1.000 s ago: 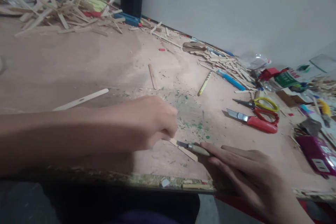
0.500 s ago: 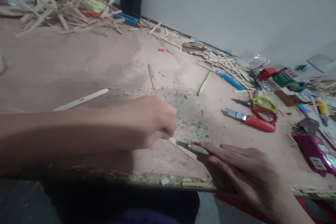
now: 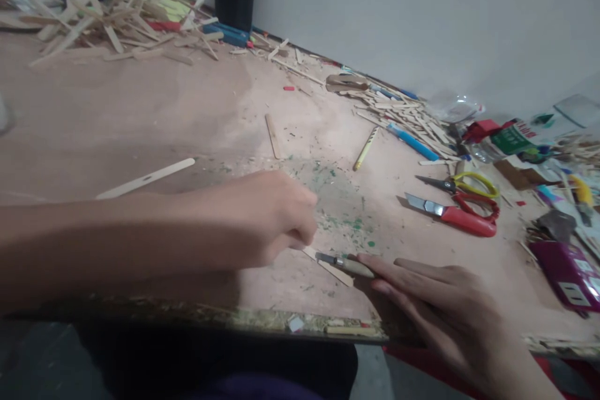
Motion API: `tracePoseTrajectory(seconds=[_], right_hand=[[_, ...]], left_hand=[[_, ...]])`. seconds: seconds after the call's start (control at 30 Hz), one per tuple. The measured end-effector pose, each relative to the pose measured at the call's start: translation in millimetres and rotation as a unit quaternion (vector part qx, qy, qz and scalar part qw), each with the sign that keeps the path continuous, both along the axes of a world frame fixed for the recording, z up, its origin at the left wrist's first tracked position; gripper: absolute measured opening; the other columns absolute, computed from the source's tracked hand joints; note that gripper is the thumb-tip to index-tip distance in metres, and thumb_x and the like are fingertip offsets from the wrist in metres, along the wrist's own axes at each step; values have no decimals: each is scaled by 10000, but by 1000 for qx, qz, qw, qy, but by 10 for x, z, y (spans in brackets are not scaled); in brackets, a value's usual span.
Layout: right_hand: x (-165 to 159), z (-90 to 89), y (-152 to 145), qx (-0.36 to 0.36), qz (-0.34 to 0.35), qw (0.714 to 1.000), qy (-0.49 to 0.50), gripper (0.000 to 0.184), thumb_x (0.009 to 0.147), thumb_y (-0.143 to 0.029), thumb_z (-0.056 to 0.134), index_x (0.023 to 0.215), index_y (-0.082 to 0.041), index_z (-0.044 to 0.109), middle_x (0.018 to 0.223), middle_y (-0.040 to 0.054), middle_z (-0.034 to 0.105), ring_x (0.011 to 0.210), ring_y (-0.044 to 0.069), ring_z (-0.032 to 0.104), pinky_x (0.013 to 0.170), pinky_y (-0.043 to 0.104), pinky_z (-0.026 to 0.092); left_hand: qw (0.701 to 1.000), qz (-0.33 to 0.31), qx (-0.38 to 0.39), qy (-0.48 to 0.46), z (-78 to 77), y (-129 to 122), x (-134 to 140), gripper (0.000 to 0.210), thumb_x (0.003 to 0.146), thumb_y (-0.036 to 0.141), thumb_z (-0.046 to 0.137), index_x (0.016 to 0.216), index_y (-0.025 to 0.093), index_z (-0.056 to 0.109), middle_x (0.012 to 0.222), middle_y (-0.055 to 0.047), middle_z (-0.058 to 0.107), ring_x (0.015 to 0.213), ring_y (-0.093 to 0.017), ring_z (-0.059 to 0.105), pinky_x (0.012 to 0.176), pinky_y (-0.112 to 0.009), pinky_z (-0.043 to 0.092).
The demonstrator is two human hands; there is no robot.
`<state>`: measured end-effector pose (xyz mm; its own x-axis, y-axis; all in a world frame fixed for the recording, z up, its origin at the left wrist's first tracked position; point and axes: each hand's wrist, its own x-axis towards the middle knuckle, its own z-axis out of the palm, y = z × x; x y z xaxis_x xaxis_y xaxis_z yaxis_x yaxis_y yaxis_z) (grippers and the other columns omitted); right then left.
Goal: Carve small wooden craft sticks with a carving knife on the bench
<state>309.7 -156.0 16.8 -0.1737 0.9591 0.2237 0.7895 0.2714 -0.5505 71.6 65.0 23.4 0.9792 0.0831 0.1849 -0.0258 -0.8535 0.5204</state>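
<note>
At the near edge of the pinkish plywood worktable (image 3: pixel 140 112), the left hand (image 3: pixel 267 219) is curled into a loose fist, fingertips pinching down one end of a thin pale wooden strip (image 3: pixel 330 269) that lies flat on the board. The right hand (image 3: pixel 435 312), fingers extended and only slightly bent, grips the tan handle of a small craft knife (image 3: pixel 344 262), whose short metal blade meets the strip just right of the left fingertips.

Compared with the frames from a second and half a second ago, almost nothing has changed: both hands, strip and blade keep the same places, and only the view drifts slightly. Judged from this, the cut is being held under steady pressure and is not yet through, since the strip shows no separated piece.

Outward from the hands: green flecks and shavings dot the board just beyond the blade. Farther right lie red-handled scissors (image 3: pixel 457 215) and, just behind them, yellow-handled scissors (image 3: pixel 464 184); a yellow pencil (image 3: pixel 364 149) and a blue pen (image 3: pixel 412 142) lie beyond. A long flat stick (image 3: pixel 145 178) rests left of the forearm, and a heap of wooden sticks (image 3: pixel 94 12) fills the far left corner. A purple box (image 3: pixel 567 275) sits at the right edge.
</note>
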Motion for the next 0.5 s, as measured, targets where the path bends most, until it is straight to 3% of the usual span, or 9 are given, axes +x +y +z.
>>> tracePoseTrajectory(seconds=[0.1,0.23,0.3,0.4,0.5], right_hand=[[-9,27,3,4,-4,1000,0,314,1210,-151,639,1359,-154,916,788,22,867,511,119,748,482,187,560],[-13,58,-15,18,-25,1000,0,331,1242,-189,592,1321,-134,909,901,79,943,620,166,870,522,194,620],[-18,60,-27,27,-36,999,0,331,1249,-216,597,1303,-125,910,991,124,967,699,205,921,530,206,640],[-33,56,-41,37,-48,998,2,327,1243,-229,608,1249,-136,922,1028,148,969,755,239,947,541,218,659],[-42,61,-50,41,-55,998,13,313,1225,-210,614,1219,-185,926,1022,119,971,762,232,949,553,211,661]], left_hand=[[1000,-19,-18,-4,-16,24,18,335,916,-62,733,719,194,821,644,51,465,591,-103,478,610,-300,319],[1000,-21,9,19,56,11,-24,335,1029,16,705,768,177,839,741,14,619,690,-115,585,660,-283,379],[999,-5,1,47,86,-20,-54,280,1019,59,746,796,191,852,772,9,711,740,-132,639,700,-283,411],[992,28,-97,78,68,-42,-79,111,1023,210,817,967,252,904,778,53,791,704,-131,660,669,-283,418],[986,17,-166,27,8,21,-82,95,1049,319,815,1033,271,895,713,78,747,606,-115,610,608,-285,387]])
